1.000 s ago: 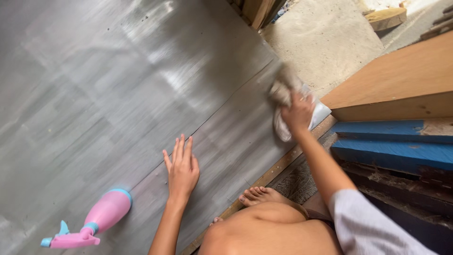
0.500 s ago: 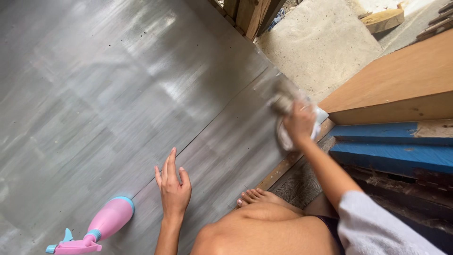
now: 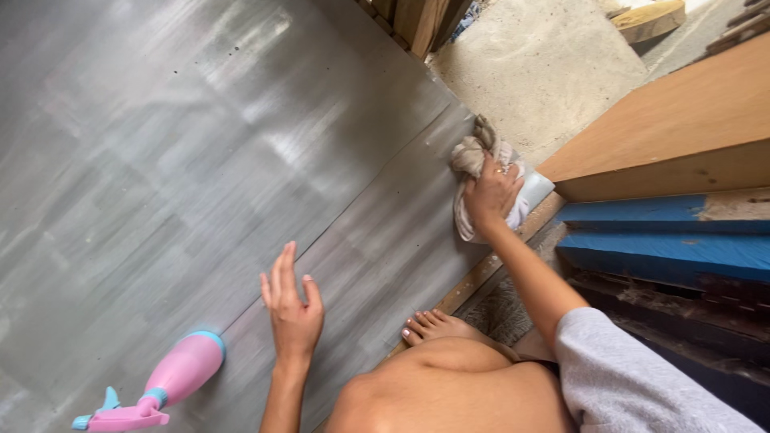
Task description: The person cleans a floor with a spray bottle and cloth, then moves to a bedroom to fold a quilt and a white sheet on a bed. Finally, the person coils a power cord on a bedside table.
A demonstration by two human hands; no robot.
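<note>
my right hand (image 3: pixel 491 195) clamps a crumpled cloth (image 3: pixel 473 160) at the grey floor's (image 3: pixel 160 160) right edge; my left hand (image 3: pixel 290 309), fingers apart, lies near the pink spray bottle (image 3: pixel 156 385).

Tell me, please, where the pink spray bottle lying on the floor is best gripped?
Probably around the pink body of the spray bottle, coming from above: it lies on its side on the grey floor, trigger end toward the frame's bottom-left corner. The left hand is nearest.

I note a grey vinyl floor sheet (image 3: pixel 200 160) printed with pale wood-grain streaks. The crumpled rag (image 3: pixel 473 172) reads beige-grey. The plastic spray bottle (image 3: pixel 172 377) is pink, with a light blue trigger and collar. The painted timber beam (image 3: pixel 666 240) is blue, chipped to bare patches. The board above (image 3: pixel 666 128) is tan plywood. My sleeve (image 3: pixel 634 377) is pale grey.
</note>
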